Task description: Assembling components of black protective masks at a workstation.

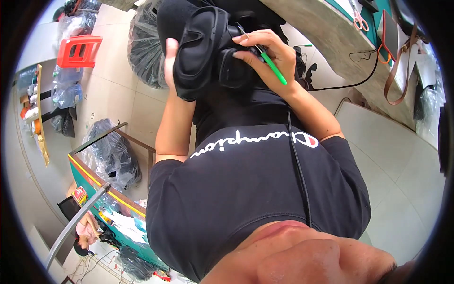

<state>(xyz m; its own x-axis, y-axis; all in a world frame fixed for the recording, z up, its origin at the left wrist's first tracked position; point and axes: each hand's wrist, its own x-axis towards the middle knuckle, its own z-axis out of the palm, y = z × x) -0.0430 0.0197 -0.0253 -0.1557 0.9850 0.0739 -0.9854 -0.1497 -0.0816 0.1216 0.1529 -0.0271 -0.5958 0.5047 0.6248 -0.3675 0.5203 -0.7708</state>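
Red stool point(71, 61), pink-handled scissors point(357, 17), brown strap point(388, 85), perhaps a belt

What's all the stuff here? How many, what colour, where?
Workpiece: one, black, top middle
Tool: one, green handle, at workpiece's right
Tables: two, green-topped, upper right and lower left
Scissors: one pair, pink-handled, upper right
Strap: one, brown, right
Cables: several, mostly black, right
Stool: one, red, upper left
Plastic bags: several, clear, mostly left
Small things: many, mixed colours, left
Co-worker: one, pink top, lower left
Shirt: one, black, bottom middle
Left hand: one, bare, at workpiece
Right hand: one, bare, holding tool
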